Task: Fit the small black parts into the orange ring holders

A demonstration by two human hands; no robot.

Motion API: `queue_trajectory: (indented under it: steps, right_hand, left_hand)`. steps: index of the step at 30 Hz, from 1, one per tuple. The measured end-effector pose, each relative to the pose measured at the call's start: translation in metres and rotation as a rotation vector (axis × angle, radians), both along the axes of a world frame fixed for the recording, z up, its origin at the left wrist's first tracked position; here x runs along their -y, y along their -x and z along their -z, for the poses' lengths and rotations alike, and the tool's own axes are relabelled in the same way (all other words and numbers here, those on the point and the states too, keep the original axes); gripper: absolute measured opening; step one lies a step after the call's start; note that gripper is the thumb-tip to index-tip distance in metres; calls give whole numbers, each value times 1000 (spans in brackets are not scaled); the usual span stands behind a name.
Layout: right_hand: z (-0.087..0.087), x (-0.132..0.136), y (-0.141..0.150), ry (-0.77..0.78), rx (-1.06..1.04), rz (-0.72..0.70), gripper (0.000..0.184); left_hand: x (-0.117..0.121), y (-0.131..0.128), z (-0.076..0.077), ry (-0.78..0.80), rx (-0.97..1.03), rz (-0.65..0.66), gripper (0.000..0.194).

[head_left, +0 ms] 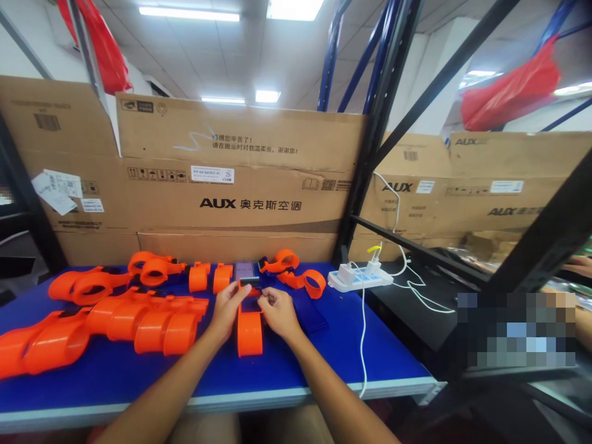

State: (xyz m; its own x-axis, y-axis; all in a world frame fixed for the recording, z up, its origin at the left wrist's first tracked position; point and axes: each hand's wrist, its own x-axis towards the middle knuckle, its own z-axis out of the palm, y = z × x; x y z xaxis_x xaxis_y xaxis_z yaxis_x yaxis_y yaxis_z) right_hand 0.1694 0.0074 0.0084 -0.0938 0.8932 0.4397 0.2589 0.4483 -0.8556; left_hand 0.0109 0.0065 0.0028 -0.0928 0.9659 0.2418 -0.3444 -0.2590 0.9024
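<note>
1. Pinching the upper end of an orange ring piece (pixel 250 335), the left hand (pixel 230 306) has thumb and fingers close together!
2. Right hand (pixel 280 313) opposite, fingers curled against that end; whether they grip it, impossible to tell.
3. The piece sits between both hands, over the blue tabletop (pixel 252 377).
4. More orange rings (pixel 179 334) crowd the left; white power strip (pixel 340 283), right.

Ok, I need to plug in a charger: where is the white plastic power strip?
In the head view, the white plastic power strip is right of centre, at the right edge of the blue tabletop, just right of an orange plastic ring.
</note>
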Motion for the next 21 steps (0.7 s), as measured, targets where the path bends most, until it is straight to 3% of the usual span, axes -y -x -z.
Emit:
queue_trajectory:
  steps: [13, 21]
  right_hand:
    - [-1, 0, 0, -47, 15, 8, 20]
    - [-1, 1, 2, 33, -95, -43, 19]
  left_hand:
    - [4, -2, -7, -21, 35, 15, 41]
    - [10, -5, -12, 79, 274, 40, 40]
